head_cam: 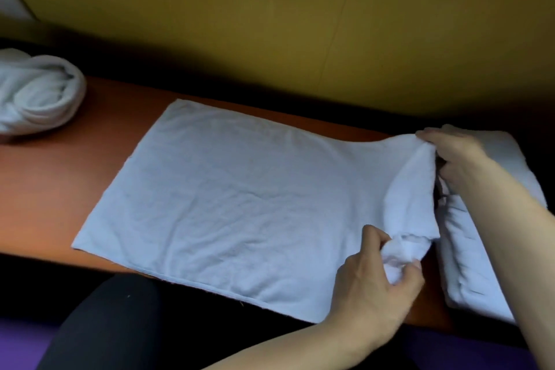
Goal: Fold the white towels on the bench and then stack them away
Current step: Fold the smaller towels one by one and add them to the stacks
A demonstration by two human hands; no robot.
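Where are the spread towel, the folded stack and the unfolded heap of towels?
spread towel point(240, 204), head view: middle of its flat part.
folded stack point(480, 255), head view: top face, near end.
unfolded heap point(36, 90), head view: front of the bundle, far left of the bench.

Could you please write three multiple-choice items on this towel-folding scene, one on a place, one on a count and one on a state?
1. Where does the crumpled towel pile lie?
A. far left of the bench
B. on the flat towel
C. on the floor

2. How many hands hold the flat towel?
A. none
B. one
C. two

3. In what state is the flat towel?
A. rolled up
B. spread flat, right edge lifted
C. folded small

Answers:
1 A, it sits at the bench's left end, apart from the flat towel.
2 C, the left hand and the right hand both pinch its right edge.
3 B, it lies open, with only that edge raised beside the folded stack.
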